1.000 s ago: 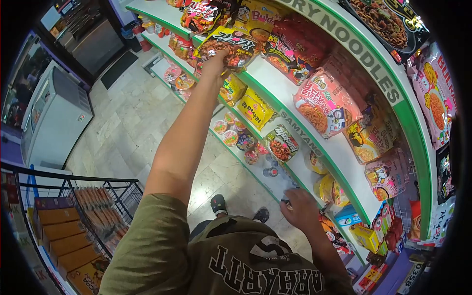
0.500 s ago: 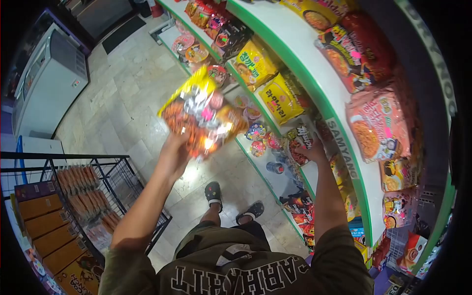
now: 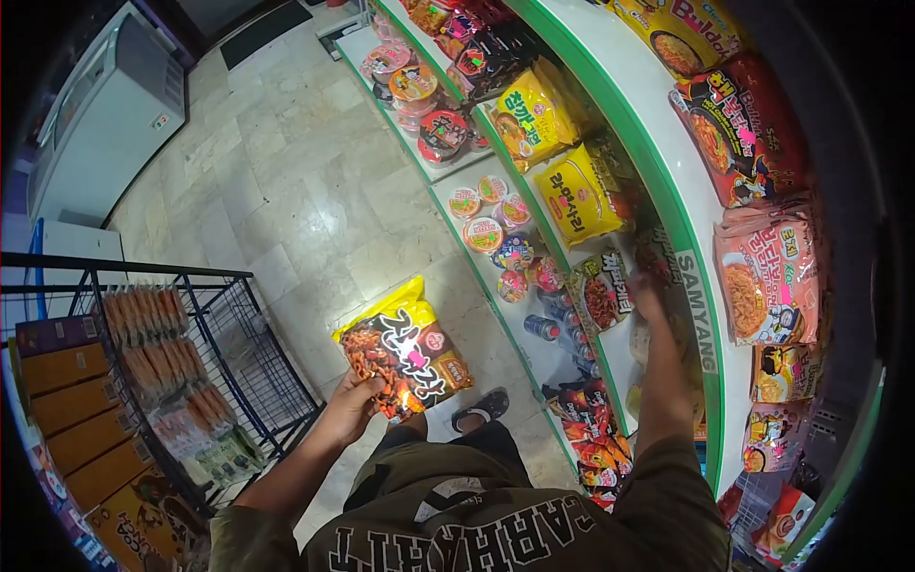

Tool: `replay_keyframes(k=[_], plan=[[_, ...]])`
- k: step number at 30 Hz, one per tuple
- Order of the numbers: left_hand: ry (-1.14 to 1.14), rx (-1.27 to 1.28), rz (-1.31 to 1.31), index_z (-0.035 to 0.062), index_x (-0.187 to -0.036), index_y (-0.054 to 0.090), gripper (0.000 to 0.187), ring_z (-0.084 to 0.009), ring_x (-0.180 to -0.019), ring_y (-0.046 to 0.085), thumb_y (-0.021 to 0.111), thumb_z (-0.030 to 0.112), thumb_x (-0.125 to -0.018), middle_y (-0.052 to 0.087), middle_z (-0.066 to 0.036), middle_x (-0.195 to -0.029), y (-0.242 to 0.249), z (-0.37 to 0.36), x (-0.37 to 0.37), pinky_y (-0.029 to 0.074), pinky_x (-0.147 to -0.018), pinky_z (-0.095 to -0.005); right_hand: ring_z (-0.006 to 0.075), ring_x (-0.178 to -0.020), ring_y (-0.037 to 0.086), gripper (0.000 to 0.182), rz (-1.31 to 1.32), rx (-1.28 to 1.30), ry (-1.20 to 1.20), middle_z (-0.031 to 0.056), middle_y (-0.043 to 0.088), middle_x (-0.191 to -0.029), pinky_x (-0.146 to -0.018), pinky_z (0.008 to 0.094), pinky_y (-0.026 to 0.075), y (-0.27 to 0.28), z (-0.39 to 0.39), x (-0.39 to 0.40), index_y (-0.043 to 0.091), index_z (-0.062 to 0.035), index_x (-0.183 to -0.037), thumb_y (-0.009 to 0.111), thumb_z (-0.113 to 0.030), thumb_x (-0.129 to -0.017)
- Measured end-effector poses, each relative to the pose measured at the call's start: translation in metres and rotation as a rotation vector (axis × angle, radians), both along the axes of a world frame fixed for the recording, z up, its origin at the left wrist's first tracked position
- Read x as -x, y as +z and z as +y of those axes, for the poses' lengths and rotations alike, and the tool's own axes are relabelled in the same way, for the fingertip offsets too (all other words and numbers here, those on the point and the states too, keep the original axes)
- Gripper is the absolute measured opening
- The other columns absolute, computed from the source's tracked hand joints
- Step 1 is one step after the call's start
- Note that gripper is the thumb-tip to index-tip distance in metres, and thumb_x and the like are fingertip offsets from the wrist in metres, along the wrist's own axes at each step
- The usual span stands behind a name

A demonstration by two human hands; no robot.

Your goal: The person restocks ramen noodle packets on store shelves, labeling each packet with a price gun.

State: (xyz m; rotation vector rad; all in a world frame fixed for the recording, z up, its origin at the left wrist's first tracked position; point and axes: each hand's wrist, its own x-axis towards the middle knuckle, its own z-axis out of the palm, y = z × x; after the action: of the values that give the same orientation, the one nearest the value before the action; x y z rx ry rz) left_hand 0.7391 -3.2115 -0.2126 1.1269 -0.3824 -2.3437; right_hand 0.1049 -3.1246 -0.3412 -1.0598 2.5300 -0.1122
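My left hand [image 3: 351, 410] grips a noodle pack [image 3: 405, 353] by its lower left corner, thumb on the front. The pack is yellow at the top, with dark noodles and large white letters, and is held over the floor. My right hand [image 3: 652, 297] reaches into the middle shelf, beside a dark noodle pack [image 3: 602, 294] with white lettering. Its fingers are blurred and partly in shadow among the packs behind. Just beyond stand a yellow noodle pack [image 3: 577, 197] and another yellow pack [image 3: 534, 119] with green letters.
A green-edged shelf labelled SAMYANG [image 3: 698, 315] runs along the right, with pink noodle packs [image 3: 770, 276] on top. Cup noodles [image 3: 483, 234] and bottles [image 3: 543, 328] sit on the lowest shelf. At left are a wire rack [image 3: 272, 353] and a chest freezer [image 3: 129, 114].
My left hand has lowered the noodle pack toward my body, and its front now shows clearly. My right hand has moved off the dark pack, deeper into the shelf. The view has shifted slightly.
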Motion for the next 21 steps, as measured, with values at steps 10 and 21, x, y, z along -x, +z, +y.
replay_keyframes(k=[10, 21], plan=[[0.038, 0.034, 0.013, 0.006, -0.119, 0.05, 0.034, -0.0131, -0.101, 0.06, 0.06, 0.006, -0.087, 0.061, -0.005, -0.113, 0.016, 0.004, 0.013, 0.048, -0.087, -0.028, 0.023, -0.077, 0.061, 0.023, -0.365, 0.202, -0.183, 0.0124, 0.062, -0.081, -0.071, 0.0364, 0.047, -0.009, 0.005, -0.013, 0.056, 0.0, -0.098, 0.056, -0.02, -0.088], [-0.082, 0.088, 0.048, 0.0051, -0.125, 0.047, 0.044, -0.014, -0.107, 0.057, 0.064, 0.007, -0.085, 0.059, -0.005, -0.117, -0.001, 0.03, 0.018, 0.045, -0.093, -0.0308, 0.0332, -0.086, 0.06, 0.022, 0.483, 0.25, 0.015, 0.0196, 0.062, -0.092, -0.078, 0.0403, 0.046, 0.075, -0.013, -0.012, 0.058, -0.0018, -0.097, 0.052, -0.021, -0.088]])
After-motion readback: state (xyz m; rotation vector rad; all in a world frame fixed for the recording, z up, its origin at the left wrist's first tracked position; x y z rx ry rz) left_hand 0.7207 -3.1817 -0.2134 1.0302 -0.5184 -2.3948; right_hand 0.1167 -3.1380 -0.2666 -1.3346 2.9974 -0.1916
